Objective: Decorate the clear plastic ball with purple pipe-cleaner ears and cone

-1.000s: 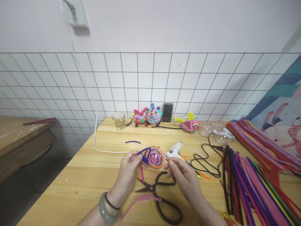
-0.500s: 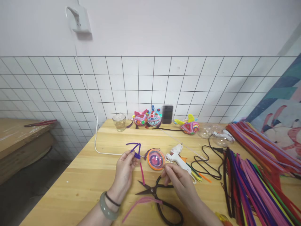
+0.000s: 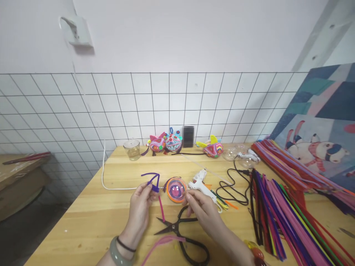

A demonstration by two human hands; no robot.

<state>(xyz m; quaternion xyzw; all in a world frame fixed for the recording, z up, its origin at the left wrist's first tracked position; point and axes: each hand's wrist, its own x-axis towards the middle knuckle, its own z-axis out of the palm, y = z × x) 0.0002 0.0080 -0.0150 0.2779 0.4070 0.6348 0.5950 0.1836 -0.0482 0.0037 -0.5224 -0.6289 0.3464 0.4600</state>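
Observation:
Between the thumb and fingers of my left hand point(image 3: 141, 203) is a bent purple pipe cleaner point(image 3: 154, 180), its folded end pinched and its loose ends sticking up. My right hand point(image 3: 201, 207) is closed in a pinch just right of a round, clear-domed ornament point(image 3: 176, 190) with an orange rim and purple swirls. Whatever those fingertips hold is too small to make out. Black-handled scissors point(image 3: 173, 227) lie with blades apart below both hands. A short magenta pipe cleaner point(image 3: 161, 210) reaches the blades, and a pink one point(image 3: 166, 240) crosses near the handles.
A white glue gun point(image 3: 201, 184) lies behind my right hand, with a black cord point(image 3: 233, 201) beside it. Bundles of coloured pipe cleaners point(image 3: 291, 214) cover the right side. Along the back stand a glass cup point(image 3: 132, 149) and decorated fish-like figures point(image 3: 173, 143), point(image 3: 213, 147).
The view has swung to the right, so everything sits further left. Both hands keep nearly the same pose over the table, the left still pinching the purple pipe cleaner.

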